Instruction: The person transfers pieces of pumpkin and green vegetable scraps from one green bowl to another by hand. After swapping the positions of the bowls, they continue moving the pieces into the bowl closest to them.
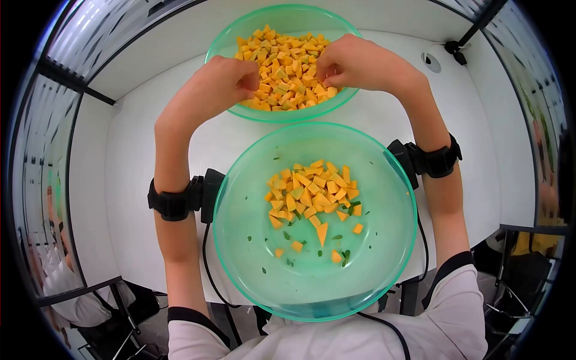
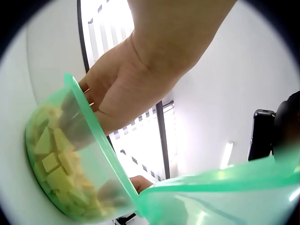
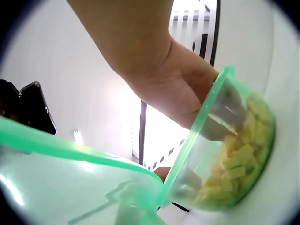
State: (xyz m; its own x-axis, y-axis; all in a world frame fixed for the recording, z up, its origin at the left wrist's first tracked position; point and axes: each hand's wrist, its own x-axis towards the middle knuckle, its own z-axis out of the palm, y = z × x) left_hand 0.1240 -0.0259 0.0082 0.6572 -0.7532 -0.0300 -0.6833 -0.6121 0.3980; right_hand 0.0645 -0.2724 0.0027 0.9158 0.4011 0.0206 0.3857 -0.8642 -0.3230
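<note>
Orange cubes, apparently pumpkin, fill much of the far green see-through bowl. My left hand reaches over that bowl's left side, fingers bent down at the cubes. From the right, my right hand dips in too, its bent fingertips right at the cubes. Through the bowl wall in the right wrist view, fingers show beside the cubes. I cannot tell whether either hand pinches a piece. Closer to me, a second green bowl holds a smaller heap of cubes and scattered dark green bits.
Both bowls are on a white table with low white walls around it. The near bowl reaches over the table's front edge, between my forearms. Black wrist cameras with cables flank it. A cable hole is at the back right.
</note>
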